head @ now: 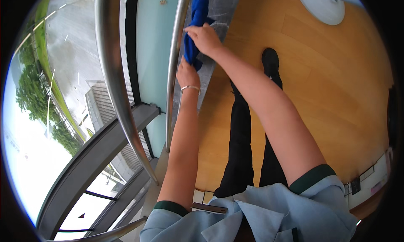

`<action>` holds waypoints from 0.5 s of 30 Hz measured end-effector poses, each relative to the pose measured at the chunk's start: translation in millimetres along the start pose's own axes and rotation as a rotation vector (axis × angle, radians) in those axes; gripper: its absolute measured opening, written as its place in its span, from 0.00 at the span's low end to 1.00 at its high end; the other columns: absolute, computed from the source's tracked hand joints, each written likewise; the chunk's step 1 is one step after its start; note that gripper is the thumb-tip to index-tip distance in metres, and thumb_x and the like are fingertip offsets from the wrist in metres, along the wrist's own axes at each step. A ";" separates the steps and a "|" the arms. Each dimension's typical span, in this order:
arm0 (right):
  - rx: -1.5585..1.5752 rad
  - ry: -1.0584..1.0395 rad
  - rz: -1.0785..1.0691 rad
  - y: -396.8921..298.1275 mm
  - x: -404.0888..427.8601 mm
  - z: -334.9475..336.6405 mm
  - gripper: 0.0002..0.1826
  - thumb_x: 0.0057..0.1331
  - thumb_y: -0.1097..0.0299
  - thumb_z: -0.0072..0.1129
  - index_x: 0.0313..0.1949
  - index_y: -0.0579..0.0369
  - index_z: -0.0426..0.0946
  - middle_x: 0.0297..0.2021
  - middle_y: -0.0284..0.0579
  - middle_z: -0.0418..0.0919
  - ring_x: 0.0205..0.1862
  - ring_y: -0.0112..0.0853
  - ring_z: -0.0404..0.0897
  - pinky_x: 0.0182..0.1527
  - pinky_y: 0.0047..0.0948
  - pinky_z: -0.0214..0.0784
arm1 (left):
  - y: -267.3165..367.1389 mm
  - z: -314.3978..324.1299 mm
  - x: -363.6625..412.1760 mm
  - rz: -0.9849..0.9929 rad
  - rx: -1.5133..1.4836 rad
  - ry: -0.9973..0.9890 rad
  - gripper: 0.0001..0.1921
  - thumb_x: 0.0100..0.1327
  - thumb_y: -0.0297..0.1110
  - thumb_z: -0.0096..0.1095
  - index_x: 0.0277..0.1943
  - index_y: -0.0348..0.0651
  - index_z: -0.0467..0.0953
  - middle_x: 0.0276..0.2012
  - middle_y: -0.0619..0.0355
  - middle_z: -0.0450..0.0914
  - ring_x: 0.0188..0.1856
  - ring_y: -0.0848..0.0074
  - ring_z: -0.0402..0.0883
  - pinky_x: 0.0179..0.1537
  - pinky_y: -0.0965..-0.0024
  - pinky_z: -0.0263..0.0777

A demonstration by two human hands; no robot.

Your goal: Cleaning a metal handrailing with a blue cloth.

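Observation:
A blue cloth point(199, 13) is wrapped lengthwise around a metal rail, whose bare end shows above the cloth at the top. My right hand point(204, 38) grips the cloth at its middle from the right side. Lower down, my left hand point(188, 74), with a bracelet at the wrist, holds the cloth's lower end. Just left of both hands runs another stainless steel rail point(174, 52). The part of the rail inside the cloth is hidden.
A thick steel rail point(109, 52) curves in front of a window with dark frames point(94, 141) at the left. Grey marble edging point(217, 24) borders the wooden floor point(315, 84), where my feet stand. A white round base point(325, 8) is at the upper right.

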State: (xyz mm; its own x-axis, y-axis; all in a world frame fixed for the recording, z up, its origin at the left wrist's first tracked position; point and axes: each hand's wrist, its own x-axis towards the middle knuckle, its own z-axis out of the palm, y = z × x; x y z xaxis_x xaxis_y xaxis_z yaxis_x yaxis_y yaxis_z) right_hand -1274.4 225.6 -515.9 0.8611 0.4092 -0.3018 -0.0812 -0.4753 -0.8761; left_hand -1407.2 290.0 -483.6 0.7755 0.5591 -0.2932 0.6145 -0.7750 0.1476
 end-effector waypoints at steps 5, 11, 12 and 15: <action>0.101 -0.252 0.181 -4.2 -96.2 56.3 0.08 0.62 0.61 0.52 0.37 0.40 0.81 0.36 0.55 0.76 0.40 0.50 0.78 0.45 0.44 0.71 | -74.6 -3.9 -88.6 -0.251 0.110 -0.273 0.16 0.60 0.32 0.59 0.49 0.38 0.68 0.41 0.43 0.77 0.44 0.49 0.77 0.43 0.52 0.71; 0.185 -0.495 0.363 -32.6 -182.3 105.4 0.10 0.61 0.63 0.52 0.40 0.40 0.80 0.43 0.55 0.76 0.43 0.48 0.78 0.46 0.43 0.71 | -160.1 -2.9 -166.4 -0.434 0.158 -0.395 0.19 0.60 0.35 0.58 0.53 0.42 0.64 0.46 0.43 0.75 0.47 0.49 0.76 0.44 0.51 0.70; 0.139 -0.578 0.382 -28.9 -196.6 110.3 0.12 0.63 0.62 0.49 0.43 0.38 0.80 0.45 0.55 0.75 0.45 0.48 0.78 0.48 0.42 0.71 | -163.9 1.0 -178.6 -0.484 0.178 -0.423 0.20 0.61 0.35 0.58 0.54 0.43 0.62 0.47 0.44 0.75 0.47 0.50 0.76 0.45 0.51 0.70; 0.120 -0.711 0.431 -36.7 -209.8 112.4 0.22 0.64 0.70 0.45 0.56 0.35 0.72 0.46 0.56 0.76 0.50 0.48 0.75 0.53 0.40 0.68 | -165.0 -1.9 -181.0 -0.545 0.207 -0.444 0.20 0.61 0.38 0.58 0.53 0.43 0.63 0.46 0.46 0.76 0.48 0.51 0.77 0.46 0.51 0.69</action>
State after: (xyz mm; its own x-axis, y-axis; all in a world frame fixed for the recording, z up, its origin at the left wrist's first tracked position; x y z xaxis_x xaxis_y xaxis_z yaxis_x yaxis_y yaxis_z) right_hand -1508.5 244.7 -462.7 0.2243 0.6230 -0.7494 -0.4178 -0.6332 -0.6515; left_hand -1648.7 317.2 -453.1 0.2084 0.7431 -0.6359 0.8225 -0.4849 -0.2971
